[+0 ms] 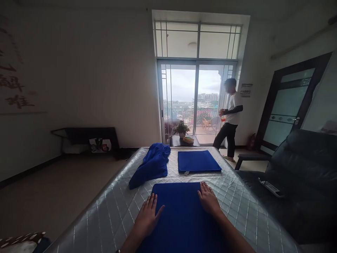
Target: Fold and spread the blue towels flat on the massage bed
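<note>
A blue cloth (179, 218) lies flat in front of me on the silver quilted table cover (116, 214). My left hand (147, 215) rests flat on its left edge, with the thumb spread inward over the fabric. On the upper right corner of the same cloth lies my right hand (208, 199), palm down and fingers stretched forward. Beyond it, a neatly folded blue cloth (198, 161) with a small white tag sits at the far right. A crumpled blue cloth (154, 163) is heaped at the far left. The near end of the flat cloth runs out of view.
A dark armchair (302, 182) with a light-coloured device (272, 189) on it stands at the right. Past the table's far edge is a small dark table (179, 141) with a potted plant (181, 128). A person (233, 112) stands near the glass door.
</note>
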`<state>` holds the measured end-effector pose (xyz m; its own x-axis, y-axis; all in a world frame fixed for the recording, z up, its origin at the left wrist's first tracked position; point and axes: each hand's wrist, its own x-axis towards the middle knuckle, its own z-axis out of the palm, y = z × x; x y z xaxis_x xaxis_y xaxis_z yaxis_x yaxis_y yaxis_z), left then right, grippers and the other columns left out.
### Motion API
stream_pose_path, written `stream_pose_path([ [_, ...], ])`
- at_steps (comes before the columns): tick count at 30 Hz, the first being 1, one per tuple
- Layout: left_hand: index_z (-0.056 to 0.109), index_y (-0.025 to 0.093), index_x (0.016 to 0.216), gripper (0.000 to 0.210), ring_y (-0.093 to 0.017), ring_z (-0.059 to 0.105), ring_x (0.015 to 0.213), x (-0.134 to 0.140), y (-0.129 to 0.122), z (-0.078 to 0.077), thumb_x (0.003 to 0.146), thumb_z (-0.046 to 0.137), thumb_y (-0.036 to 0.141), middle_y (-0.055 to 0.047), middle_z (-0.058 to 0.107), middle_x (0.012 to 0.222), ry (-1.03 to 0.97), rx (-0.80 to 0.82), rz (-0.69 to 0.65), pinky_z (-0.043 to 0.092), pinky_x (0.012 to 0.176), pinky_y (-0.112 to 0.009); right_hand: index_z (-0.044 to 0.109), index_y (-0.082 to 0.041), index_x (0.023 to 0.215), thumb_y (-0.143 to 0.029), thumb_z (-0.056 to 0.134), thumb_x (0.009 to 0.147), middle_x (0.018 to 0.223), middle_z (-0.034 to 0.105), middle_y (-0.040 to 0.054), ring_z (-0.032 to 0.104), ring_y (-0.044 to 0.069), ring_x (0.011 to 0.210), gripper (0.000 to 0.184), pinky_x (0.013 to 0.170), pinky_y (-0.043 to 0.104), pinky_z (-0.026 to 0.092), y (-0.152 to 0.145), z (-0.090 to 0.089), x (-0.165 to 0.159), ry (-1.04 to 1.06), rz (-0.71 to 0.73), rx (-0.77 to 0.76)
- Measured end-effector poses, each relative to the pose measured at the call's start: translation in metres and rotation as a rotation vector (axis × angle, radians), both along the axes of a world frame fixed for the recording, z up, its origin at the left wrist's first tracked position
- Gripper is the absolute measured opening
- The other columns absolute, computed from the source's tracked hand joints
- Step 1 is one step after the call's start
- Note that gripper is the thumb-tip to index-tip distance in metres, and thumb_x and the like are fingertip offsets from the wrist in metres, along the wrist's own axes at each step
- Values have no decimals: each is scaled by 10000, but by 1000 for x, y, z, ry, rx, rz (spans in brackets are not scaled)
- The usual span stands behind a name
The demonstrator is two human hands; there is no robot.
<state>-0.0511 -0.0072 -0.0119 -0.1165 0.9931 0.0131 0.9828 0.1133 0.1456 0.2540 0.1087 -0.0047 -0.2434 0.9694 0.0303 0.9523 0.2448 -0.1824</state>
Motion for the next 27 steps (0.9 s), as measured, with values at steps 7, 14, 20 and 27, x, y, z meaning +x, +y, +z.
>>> stream_pose_path([
  [7, 323, 57, 1554, 882, -308, 163, 1534, 56, 25, 27, 981, 117, 695, -172, 213, 1645, 73, 70, -129, 202, 1248, -497, 223, -67, 1593, -391, 193, 1014, 1666, 195, 86, 130, 186, 1541, 664, 1238, 355, 86, -1, 2, -2, 40, -4, 2],
  [14, 341, 132, 1557, 725, -243, 232, 1526, 173, 91, 18, 1037, 123, 587, -128, 316, 1629, -130, 153, -465, 237, 1246, -456, 232, -75, 1594, -316, 224, 993, 1674, 159, 82, 103, 201, 1545, 648, 1239, 373, 100, 4, -5, 3, -24, 43, -16],
  [20, 387, 151, 1541, 708, -242, 269, 1516, 157, 98, -4, 1037, 138, 581, -120, 368, 1608, -125, 202, -397, 256, 1239, -450, 231, -77, 1595, -362, 194, 1004, 1673, 169, 76, 115, 194, 1543, 656, 1240, 369, 101, 9, -10, 3, -29, 32, 1],
  [27, 396, 135, 1537, 817, -295, 274, 1512, 42, 80, -6, 994, 123, 680, -144, 340, 1615, 1, 176, -80, 252, 1225, -494, 206, -71, 1598, -412, 172, 1011, 1672, 173, 73, 116, 186, 1543, 680, 1243, 362, 89, 8, -6, 0, -27, 3, -14],
])
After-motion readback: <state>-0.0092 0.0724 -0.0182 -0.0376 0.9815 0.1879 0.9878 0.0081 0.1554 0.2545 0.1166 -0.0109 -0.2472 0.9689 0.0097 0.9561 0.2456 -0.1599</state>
